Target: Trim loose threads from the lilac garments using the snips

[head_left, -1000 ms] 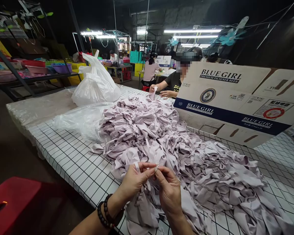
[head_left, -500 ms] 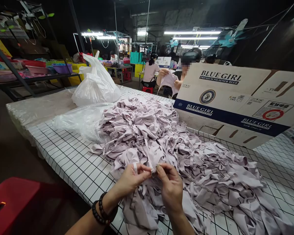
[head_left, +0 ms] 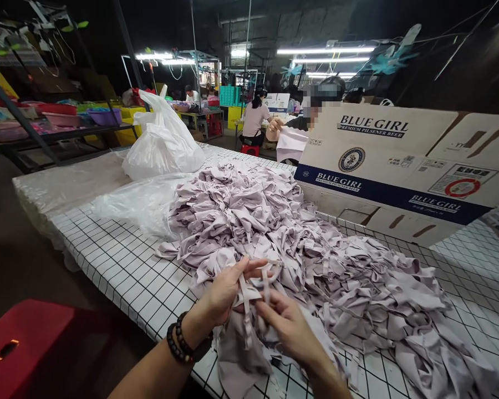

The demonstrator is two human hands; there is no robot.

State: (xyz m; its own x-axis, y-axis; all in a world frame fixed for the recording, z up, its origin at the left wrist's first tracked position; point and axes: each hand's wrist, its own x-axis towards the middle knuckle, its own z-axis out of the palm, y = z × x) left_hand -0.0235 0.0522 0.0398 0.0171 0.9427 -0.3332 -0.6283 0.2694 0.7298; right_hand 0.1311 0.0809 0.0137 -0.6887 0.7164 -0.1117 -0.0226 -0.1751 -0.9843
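Note:
My left hand [head_left: 223,289] has its fingers stretched to the right, with a thin strap of a lilac strapped garment [head_left: 241,349] looped over them. The garment hangs below, its lower part resting at the table's near edge. Just to the right, my right hand [head_left: 283,320] pinches the same garment between thumb and fingertips. What exactly lies under those fingertips is partly hidden. Directly beyond both hands spreads a large heap of similar lilac garments [head_left: 233,205], crumpled together with straps showing.
A white plastic bag [head_left: 162,144] and clear plastic sheeting [head_left: 137,202] lie left of the heap on the checked table [head_left: 120,271]. A large beer carton [head_left: 382,166] stands behind right. Beyond it a co-worker holds lilac cloth [head_left: 291,145]. A red stool [head_left: 29,343] is lower left.
My hands have gone from pinching together at one spot to being apart. My left fingers are now extended under a strap, and my right hand has moved lower. The co-worker's cloth has dropped a little.

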